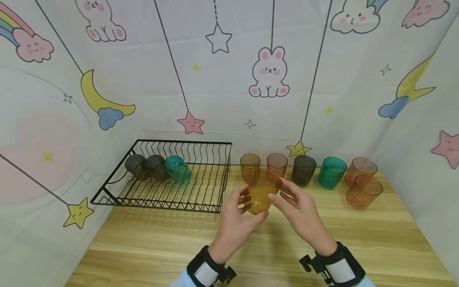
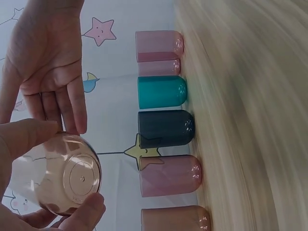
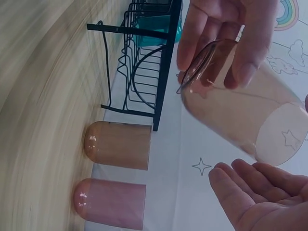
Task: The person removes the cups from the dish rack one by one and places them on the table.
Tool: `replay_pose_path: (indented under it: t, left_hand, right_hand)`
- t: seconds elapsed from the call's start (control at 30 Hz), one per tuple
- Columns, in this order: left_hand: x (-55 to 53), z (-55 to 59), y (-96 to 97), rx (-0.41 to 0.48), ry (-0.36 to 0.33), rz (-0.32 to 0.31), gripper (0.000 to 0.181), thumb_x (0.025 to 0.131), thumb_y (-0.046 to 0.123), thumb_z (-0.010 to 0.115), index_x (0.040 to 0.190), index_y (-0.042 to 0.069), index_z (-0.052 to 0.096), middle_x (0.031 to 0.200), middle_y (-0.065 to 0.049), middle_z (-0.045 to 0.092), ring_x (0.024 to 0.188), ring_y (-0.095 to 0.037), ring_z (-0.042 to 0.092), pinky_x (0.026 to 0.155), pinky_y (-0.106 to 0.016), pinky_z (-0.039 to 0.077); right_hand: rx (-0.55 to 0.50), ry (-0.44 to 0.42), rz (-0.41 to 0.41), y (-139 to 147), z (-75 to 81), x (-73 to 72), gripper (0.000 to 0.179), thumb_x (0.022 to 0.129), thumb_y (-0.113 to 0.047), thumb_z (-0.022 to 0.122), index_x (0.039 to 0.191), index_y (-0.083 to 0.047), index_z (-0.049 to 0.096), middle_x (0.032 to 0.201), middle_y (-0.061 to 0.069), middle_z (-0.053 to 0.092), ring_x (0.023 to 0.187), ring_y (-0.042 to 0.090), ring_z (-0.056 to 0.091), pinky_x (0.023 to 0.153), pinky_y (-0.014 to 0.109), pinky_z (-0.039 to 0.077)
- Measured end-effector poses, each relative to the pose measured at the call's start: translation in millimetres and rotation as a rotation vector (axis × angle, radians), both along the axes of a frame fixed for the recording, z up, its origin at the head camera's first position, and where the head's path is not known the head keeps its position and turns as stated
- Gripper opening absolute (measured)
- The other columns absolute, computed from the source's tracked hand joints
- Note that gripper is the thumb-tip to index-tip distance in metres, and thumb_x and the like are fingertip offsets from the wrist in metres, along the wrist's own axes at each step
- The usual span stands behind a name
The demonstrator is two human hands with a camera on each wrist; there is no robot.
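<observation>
My left hand (image 1: 234, 223) grips a clear amber cup (image 1: 259, 199) around its lower part, thumb on one side and fingers on the other. The cup is held tilted above the table, and its round base (image 2: 82, 178) faces the left wrist camera. Beside its rim is my right hand (image 1: 299, 209), with fingers extended and loosely spread. In the right wrist view, the right fingers (image 3: 240, 185) lie just under the cup's mouth; whether they touch it is hard to tell.
A black wire rack (image 1: 204, 187) at the left holds two dark grey cups (image 1: 155, 167) and a teal cup (image 1: 177, 169). Along the back stand an amber cup (image 1: 250, 165), a pink one (image 1: 277, 161), a dark grey one (image 1: 303, 171), a teal one (image 1: 331, 173) and two pinkish cups (image 1: 363, 195).
</observation>
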State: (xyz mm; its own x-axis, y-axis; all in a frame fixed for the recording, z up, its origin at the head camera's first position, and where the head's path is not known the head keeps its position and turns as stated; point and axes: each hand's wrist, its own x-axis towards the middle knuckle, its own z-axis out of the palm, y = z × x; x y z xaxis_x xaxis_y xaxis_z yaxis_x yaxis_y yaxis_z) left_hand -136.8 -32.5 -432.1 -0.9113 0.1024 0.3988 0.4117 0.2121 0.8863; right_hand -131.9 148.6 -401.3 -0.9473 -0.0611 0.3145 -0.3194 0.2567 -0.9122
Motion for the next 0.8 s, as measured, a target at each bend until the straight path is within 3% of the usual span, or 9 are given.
replay_pose_path:
  t: [0.33, 0.6, 0.8]
  left_hand:
    - [3.8, -4.4, 6.5, 0.013, -0.023, 0.015, 0.071, 0.067, 0.032, 0.083, 0.125, 0.016, 0.045, 0.114, 0.001, 0.054, 0.101, -0.013, 0.056, 0.080, -0.026, 0.048]
    - [6.9, -6.4, 8.1, 0.001, -0.029, 0.008, 0.070, 0.067, 0.032, 0.083, 0.125, 0.021, 0.044, 0.115, 0.002, 0.053, 0.103, -0.011, 0.054, 0.081, -0.027, 0.048]
    - [6.1, -10.5, 7.9, -0.026, -0.026, 0.017, 0.069, 0.067, 0.033, 0.083, 0.124, 0.024, 0.044, 0.115, 0.007, 0.053, 0.104, -0.010, 0.054, 0.083, -0.026, 0.047]
  right_hand:
    - [0.001, 0.033, -0.007, -11, 11.3, 7.2, 0.067, 0.077, -0.037, 0.074, 0.135, -0.018, 0.046, 0.128, -0.001, 0.050, 0.114, 0.012, 0.049, 0.089, 0.026, 0.043]
    - [0.023, 0.019, -0.086, -25, 36.1, 21.9, 0.067, 0.073, -0.023, 0.079, 0.132, -0.010, 0.049, 0.122, 0.008, 0.055, 0.106, 0.021, 0.055, 0.085, 0.036, 0.047]
    - [0.023, 0.020, -0.086, -22, 24.8, 15.8, 0.066, 0.071, -0.026, 0.081, 0.129, -0.014, 0.051, 0.121, 0.005, 0.056, 0.105, 0.019, 0.055, 0.083, 0.033, 0.048]
